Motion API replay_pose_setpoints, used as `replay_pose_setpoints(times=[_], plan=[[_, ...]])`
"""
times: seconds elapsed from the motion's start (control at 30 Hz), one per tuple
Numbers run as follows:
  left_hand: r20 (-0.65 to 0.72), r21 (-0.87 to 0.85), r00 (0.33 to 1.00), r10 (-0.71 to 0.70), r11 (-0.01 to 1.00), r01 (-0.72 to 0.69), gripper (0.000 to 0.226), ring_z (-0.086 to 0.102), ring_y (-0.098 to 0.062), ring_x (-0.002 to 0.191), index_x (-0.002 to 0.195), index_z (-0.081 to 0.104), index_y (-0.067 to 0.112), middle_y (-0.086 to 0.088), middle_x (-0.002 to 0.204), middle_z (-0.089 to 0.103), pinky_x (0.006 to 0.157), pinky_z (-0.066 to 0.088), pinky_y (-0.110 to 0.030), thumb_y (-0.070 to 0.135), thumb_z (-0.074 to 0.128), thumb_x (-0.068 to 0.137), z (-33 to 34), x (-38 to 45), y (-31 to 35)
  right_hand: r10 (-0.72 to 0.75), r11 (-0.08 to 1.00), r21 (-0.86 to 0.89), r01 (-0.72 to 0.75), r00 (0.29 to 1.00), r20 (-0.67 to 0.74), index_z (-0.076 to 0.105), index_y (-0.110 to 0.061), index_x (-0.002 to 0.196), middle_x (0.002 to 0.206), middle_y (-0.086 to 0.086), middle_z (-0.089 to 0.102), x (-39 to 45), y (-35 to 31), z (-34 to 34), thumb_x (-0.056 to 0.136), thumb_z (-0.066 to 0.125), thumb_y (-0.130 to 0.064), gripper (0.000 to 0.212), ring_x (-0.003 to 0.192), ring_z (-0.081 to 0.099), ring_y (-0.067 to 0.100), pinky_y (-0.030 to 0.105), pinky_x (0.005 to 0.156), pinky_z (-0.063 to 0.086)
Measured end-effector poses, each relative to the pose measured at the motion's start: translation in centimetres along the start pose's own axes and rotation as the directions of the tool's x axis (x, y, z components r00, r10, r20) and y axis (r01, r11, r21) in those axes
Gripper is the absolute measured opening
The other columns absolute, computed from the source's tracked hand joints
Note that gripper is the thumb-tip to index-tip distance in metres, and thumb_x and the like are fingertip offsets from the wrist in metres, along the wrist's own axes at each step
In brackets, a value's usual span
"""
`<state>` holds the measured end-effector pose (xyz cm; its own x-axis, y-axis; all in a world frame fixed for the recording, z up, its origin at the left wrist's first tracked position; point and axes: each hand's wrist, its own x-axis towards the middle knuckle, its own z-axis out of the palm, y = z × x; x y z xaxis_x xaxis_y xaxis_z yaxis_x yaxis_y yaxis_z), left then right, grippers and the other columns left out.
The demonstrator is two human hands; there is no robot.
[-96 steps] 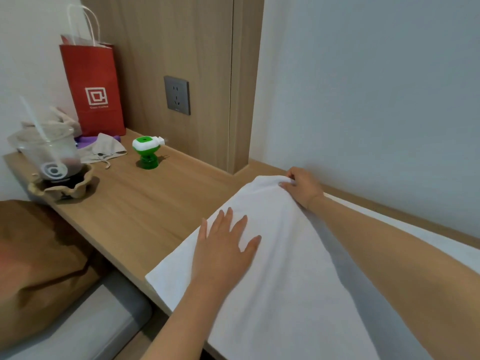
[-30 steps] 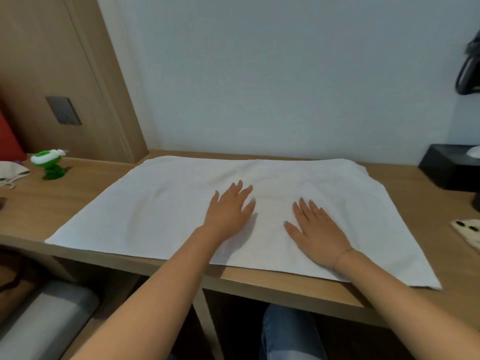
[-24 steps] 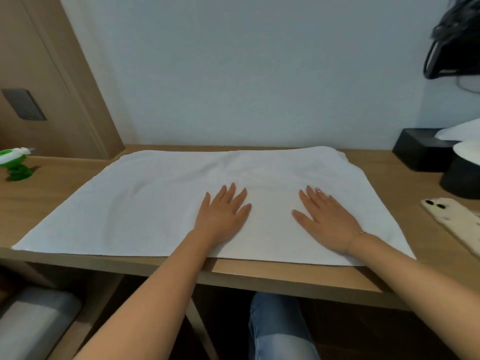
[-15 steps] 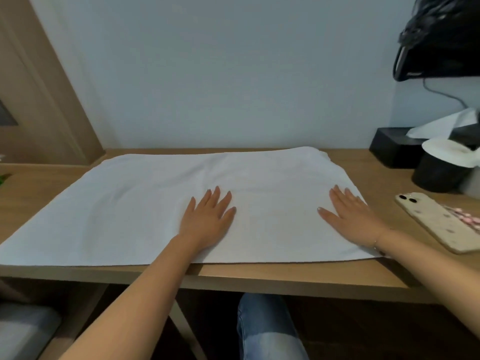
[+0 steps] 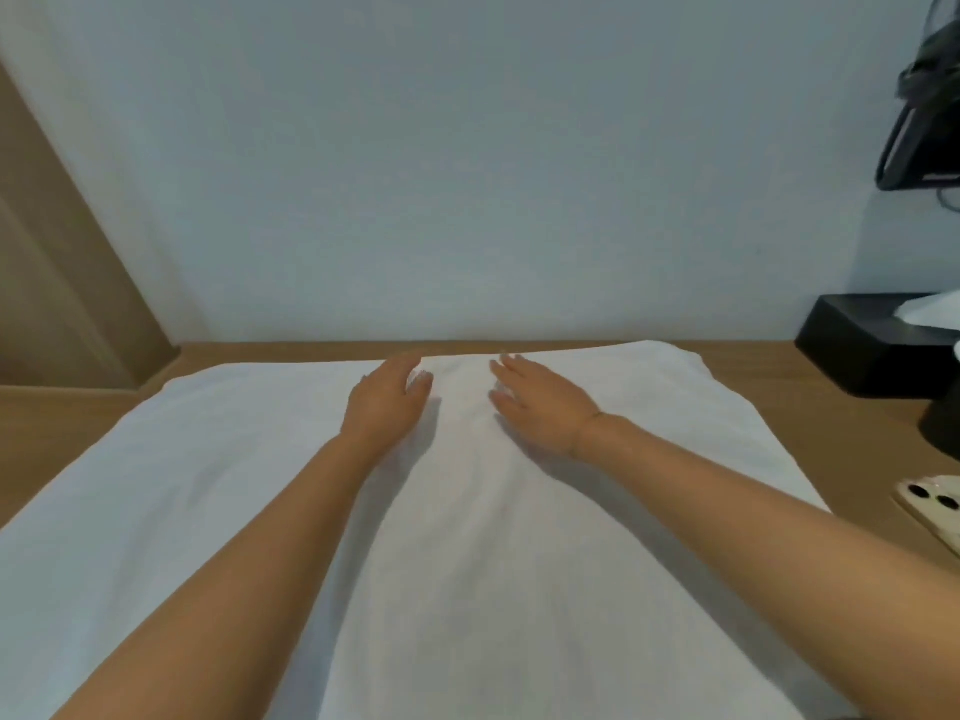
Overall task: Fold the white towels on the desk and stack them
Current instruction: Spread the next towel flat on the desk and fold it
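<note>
A white towel [image 5: 208, 501] lies spread flat across the wooden desk [image 5: 810, 433] and fills most of the view. Both my arms reach over it toward the wall. My left hand [image 5: 387, 402] rests palm down near the towel's far edge, fingers slightly bent at the tips. Close beside it, my right hand [image 5: 540, 405] lies flat on the same far edge with fingers straight. Neither hand grips the cloth. Only this one towel is in sight.
A black tissue box [image 5: 878, 337] stands at the back right by the wall. A pale phone [image 5: 935, 506] lies at the right edge of the desk. A dark object [image 5: 924, 106] hangs on the wall at upper right. A wooden panel [image 5: 57, 262] stands at left.
Both hands have slid from the towel's near half to its far edge and come closer together. The camera has leaned forward, so the towel fills the frame.
</note>
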<state>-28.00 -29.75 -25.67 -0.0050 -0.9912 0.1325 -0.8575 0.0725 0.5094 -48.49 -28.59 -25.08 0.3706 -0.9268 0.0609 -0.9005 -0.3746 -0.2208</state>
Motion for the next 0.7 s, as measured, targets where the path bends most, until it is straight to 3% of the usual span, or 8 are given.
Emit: replay_pose_setpoints(times=[0.1, 0.2, 0.43, 0.6, 0.7], plan=[[0.088, 0.230, 0.995, -0.041, 0.973, 0.020, 0.056, 0.011, -0.018, 0.151, 0.155, 0.024, 0.026, 0.001, 0.164, 0.016, 0.120, 0.005, -0.042, 0.049, 0.026, 0.104, 2.1, 1.4, -2.8, 0.039, 0.999, -0.021, -0.038, 0.997, 0.069, 0.005, -0.017, 0.156, 0.163, 0.003, 0.001, 3.0, 0.4, 3.3, 0.104, 0.020, -0.043, 0.059, 0.150, 0.001, 0.018, 0.034, 0.120, 0.001], [0.125, 0.361, 0.990, -0.068, 0.932, 0.019, 0.061, -0.002, -0.016, 0.152, 0.156, 0.010, 0.036, 0.005, 0.165, 0.001, 0.121, -0.001, -0.047, 0.059, 0.015, 0.100, 2.6, 2.6, -4.7, 0.062, 0.994, -0.090, -0.055, 0.995, 0.082, 0.001, -0.024, 0.155, 0.163, -0.003, -0.007, 3.5, 2.7, 4.6, 0.100, 0.014, -0.056, 0.066, 0.150, -0.007, 0.016, 0.034, 0.120, -0.005], [0.115, 0.392, 0.990, -0.079, 0.920, 0.028, 0.065, -0.005, -0.015, 0.152, 0.156, 0.006, 0.038, 0.006, 0.165, -0.003, 0.121, -0.002, -0.045, 0.064, 0.013, 0.097, 2.4, 2.9, -4.8, 0.298, 0.943, -0.169, -0.288, 0.954, 0.034, 0.000, -0.019, 0.155, 0.163, -0.002, -0.006, -1.3, 13.8, 1.6, 0.098, 0.015, -0.059, 0.071, 0.150, -0.006, 0.017, 0.034, 0.119, -0.002], [0.125, 0.423, 0.981, -0.149, 0.902, 0.083, 0.059, -0.005, -0.020, 0.152, 0.157, 0.007, 0.026, -0.004, 0.165, -0.003, 0.120, 0.000, -0.052, 0.049, 0.015, 0.104, 2.6, 2.4, -2.2, 0.349, 0.931, -0.135, -0.340, 0.936, 0.047, -0.002, -0.014, 0.155, 0.163, 0.001, -0.009, -3.8, 17.0, 0.8, 0.099, 0.015, -0.058, 0.073, 0.149, -0.009, 0.015, 0.030, 0.120, -0.005], [0.114, 0.403, 0.993, 0.031, 0.912, -0.075, 0.055, -0.001, -0.018, 0.152, 0.156, 0.014, 0.024, -0.004, 0.165, 0.003, 0.119, 0.001, -0.051, 0.043, 0.020, 0.105, 5.1, 2.0, 3.0, 0.337, 0.934, -0.138, -0.329, 0.941, 0.038, -0.002, -0.014, 0.155, 0.163, 0.001, -0.009, -3.5, 16.9, 0.9, 0.098, 0.014, -0.058, 0.073, 0.149, -0.008, 0.016, 0.032, 0.120, -0.004]])
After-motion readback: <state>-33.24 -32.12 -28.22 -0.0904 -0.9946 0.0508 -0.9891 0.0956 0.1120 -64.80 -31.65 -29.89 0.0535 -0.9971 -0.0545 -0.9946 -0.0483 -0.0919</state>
